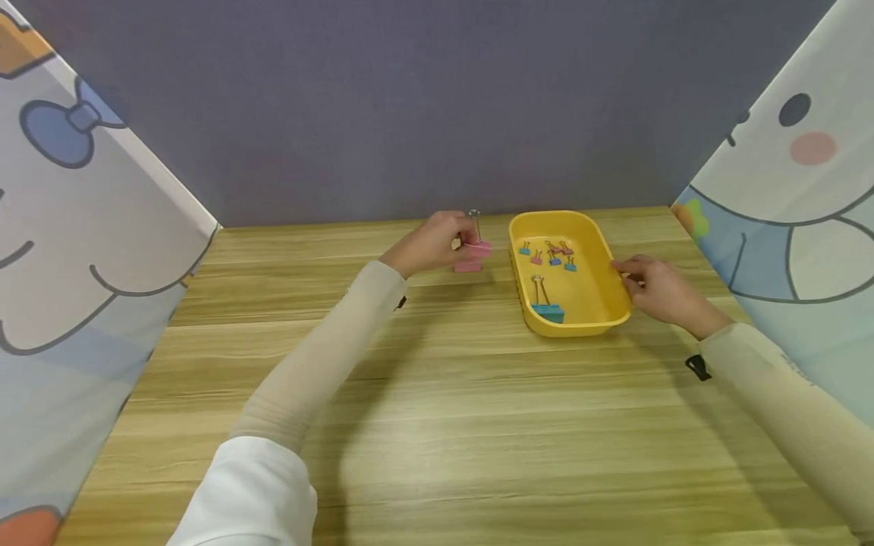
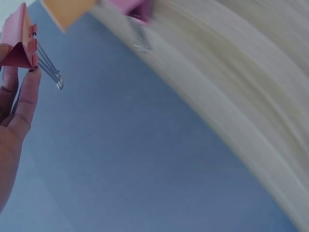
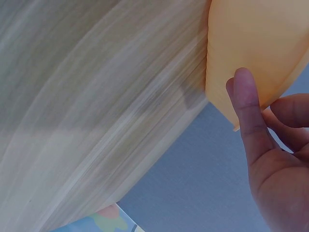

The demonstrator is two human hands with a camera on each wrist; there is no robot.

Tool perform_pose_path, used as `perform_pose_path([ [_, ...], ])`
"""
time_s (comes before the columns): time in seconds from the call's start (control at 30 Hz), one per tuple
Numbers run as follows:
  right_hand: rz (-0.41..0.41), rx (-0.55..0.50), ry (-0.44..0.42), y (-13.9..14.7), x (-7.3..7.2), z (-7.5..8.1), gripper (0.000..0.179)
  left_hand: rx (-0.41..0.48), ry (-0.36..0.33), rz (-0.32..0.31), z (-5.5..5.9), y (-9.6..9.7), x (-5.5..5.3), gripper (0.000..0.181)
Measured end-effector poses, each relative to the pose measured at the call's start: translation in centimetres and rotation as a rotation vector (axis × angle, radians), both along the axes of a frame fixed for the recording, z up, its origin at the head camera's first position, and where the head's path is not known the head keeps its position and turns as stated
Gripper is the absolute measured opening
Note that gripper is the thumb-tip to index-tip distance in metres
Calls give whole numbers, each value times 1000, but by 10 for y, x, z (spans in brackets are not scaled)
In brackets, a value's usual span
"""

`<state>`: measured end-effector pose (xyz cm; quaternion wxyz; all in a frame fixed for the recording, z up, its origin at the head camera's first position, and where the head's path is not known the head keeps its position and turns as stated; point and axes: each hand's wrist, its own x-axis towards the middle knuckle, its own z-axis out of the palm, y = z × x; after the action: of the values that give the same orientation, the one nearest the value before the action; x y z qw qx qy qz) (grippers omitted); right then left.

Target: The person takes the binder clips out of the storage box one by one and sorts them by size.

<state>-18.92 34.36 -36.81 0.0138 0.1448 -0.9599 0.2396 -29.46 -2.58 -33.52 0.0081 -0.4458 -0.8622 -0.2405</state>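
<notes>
Head: pink clip (image 1: 480, 249) in left hand (image 1: 435, 242), gap to tray rim (image 1: 515, 254)

Head looks down; wrist views sit near hands (image 1: 433, 241) (image 1: 658, 287).

No lettering, number or brand name can be read in the head view or in either wrist view. A short row of small dark marks (image 1: 796, 366) runs along the right sleeve (image 1: 768, 387) toward the wrist, too small and blurred to decipher.
</notes>
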Motion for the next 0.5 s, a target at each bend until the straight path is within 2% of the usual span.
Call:
perform_pose_path([
  [0.27,7,6,19,1,0,-1,35,-58,-72,84,-23,-33,-13,6],
  [0.5,19,17,47,2,-2,-3,33,-89,-137,172,-35,-47,-21,6],
])
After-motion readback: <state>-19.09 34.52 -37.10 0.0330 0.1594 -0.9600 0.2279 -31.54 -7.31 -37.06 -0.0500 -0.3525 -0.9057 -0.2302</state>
